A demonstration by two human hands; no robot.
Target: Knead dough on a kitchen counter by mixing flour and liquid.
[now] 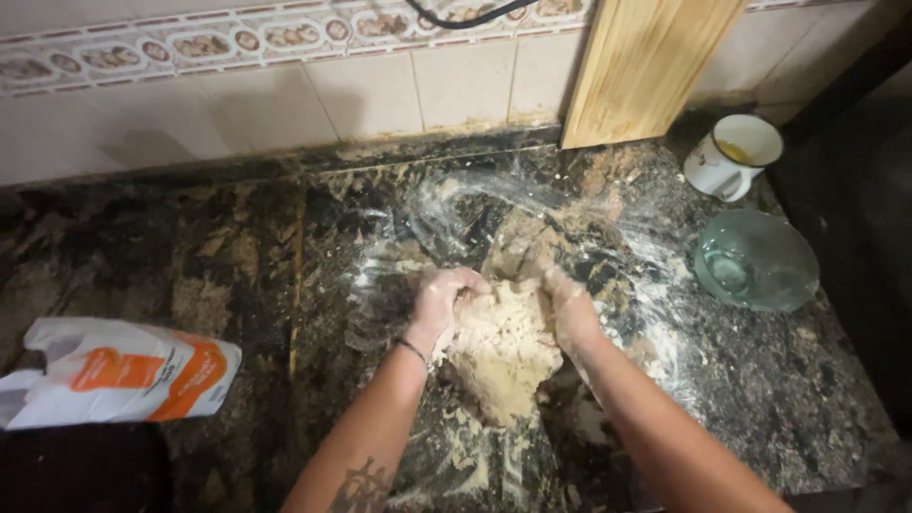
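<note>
Left hand (445, 302) and right hand (570, 309), fingers curled, grip crumbly dough (502, 351) mid-counter (237, 266); white-and-orange flour bag (119, 370) lies at left edge.

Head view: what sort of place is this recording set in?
Most likely a home kitchen. Both hands, left hand and right hand, press a lump of dough on a floury dark stone counter against a tiled wall, with a flour bag and mug nearby.

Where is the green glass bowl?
In the head view, the green glass bowl sits on the dark stone counter at the right, just below the white mug and right of the dough.
</note>
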